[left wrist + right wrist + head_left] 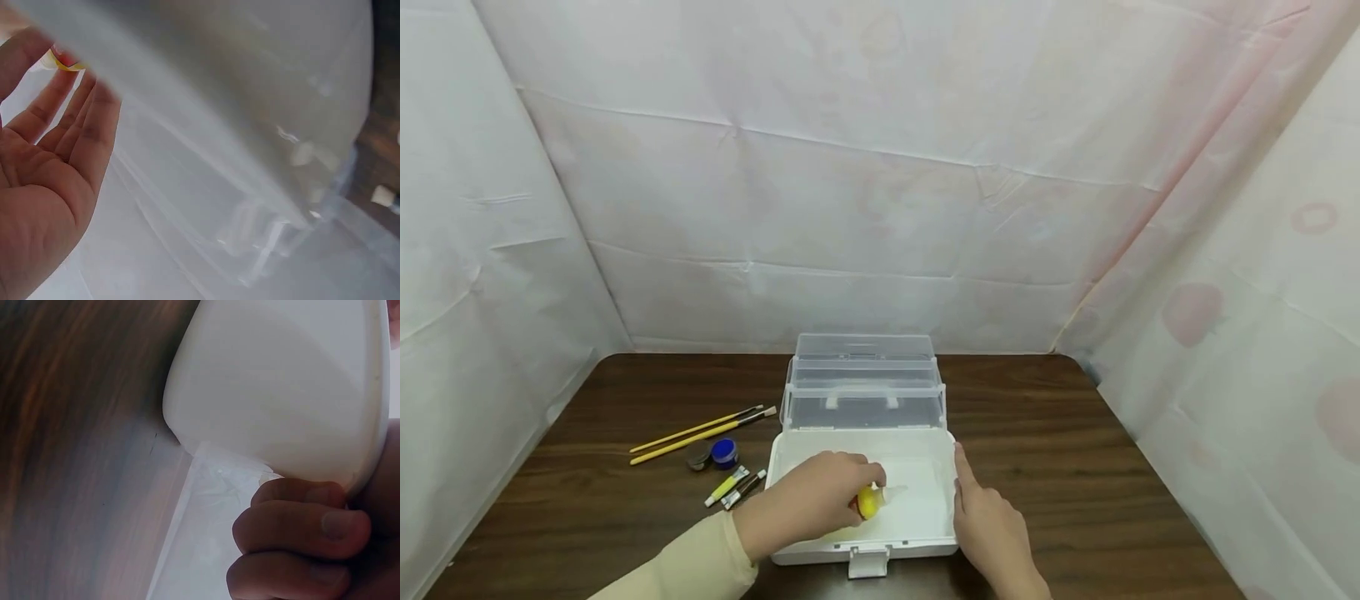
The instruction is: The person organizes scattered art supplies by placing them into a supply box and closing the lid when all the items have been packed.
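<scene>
Left hand (805, 504) pinched yellow paint bottle (870, 501) inside open white box (936, 533), lower centre. Right hand (992, 525), forefinger extended, others curled, steadied box's right wall. Placement under way; release probably needed next.

We see two yellow paintbrushes (703, 432) lying side by side on the dark wooden table (1075, 467), left of the middle. Nearer us sit a small blue paint pot (725, 452) and two little tubes (735, 487). White sheeting (850, 167) hangs behind and along both sides.
</scene>
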